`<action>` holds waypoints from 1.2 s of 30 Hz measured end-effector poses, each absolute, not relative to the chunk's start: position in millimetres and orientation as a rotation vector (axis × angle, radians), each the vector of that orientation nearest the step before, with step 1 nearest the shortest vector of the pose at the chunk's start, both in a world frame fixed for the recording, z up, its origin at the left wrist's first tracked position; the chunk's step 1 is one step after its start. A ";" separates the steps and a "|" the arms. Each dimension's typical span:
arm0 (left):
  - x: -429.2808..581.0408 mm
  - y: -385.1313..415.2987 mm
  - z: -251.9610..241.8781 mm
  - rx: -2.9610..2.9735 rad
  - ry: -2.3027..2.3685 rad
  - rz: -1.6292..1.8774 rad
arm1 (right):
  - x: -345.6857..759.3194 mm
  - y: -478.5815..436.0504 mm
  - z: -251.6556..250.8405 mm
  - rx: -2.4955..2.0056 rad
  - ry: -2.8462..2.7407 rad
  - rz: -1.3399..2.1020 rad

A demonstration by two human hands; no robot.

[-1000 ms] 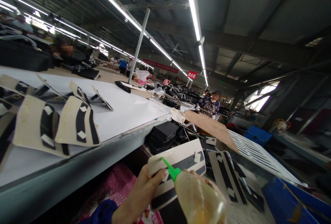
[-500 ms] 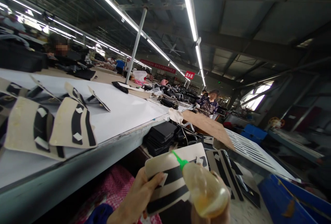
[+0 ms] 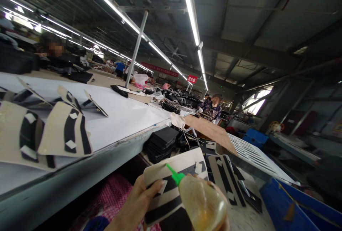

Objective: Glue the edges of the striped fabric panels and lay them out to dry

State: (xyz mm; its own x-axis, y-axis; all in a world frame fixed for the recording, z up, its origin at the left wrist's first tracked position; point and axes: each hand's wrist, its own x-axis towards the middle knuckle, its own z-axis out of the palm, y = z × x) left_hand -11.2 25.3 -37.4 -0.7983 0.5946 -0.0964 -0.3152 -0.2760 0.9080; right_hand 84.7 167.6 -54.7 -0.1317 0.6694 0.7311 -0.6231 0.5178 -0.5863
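My left hand (image 3: 139, 199) grips the left edge of a beige panel with black strips (image 3: 162, 167), thumb on top beside a small white patch. In my right hand (image 3: 223, 202) is a clear squeeze bottle of yellowish liquid (image 3: 203, 202), tilted so its green nozzle (image 3: 175, 176) points at the panel's upper left part. Whether the tip touches the surface I cannot tell. The bottle hides most of my right fingers and the panel's lower right. Another striped panel (image 3: 224, 174) lies just to the right of the one I hold.
On the white table (image 3: 125, 117) at left stand several similar beige panels (image 3: 60, 127). A stack of black pieces (image 3: 161, 140) sits beyond my hands. A blue bin (image 3: 283, 202) is at lower right, a brown board (image 3: 208, 129) behind. Co-workers are farther back.
The nozzle has moved left along the panel's upper part, toward its left edge. My left hand still holds the panel; the whole view has shifted slightly.
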 end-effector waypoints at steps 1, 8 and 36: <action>-11.5 24.5 -37.1 0.371 1.419 2.100 | 83.9 166.3 -51.8 -0.035 -1.300 1.096; -18.0 23.6 -40.8 0.479 1.376 2.106 | 91.3 193.5 -42.6 -0.166 -1.391 0.809; -13.1 10.8 -20.8 0.494 1.457 2.141 | 100.1 245.1 -44.0 -0.369 -1.276 0.662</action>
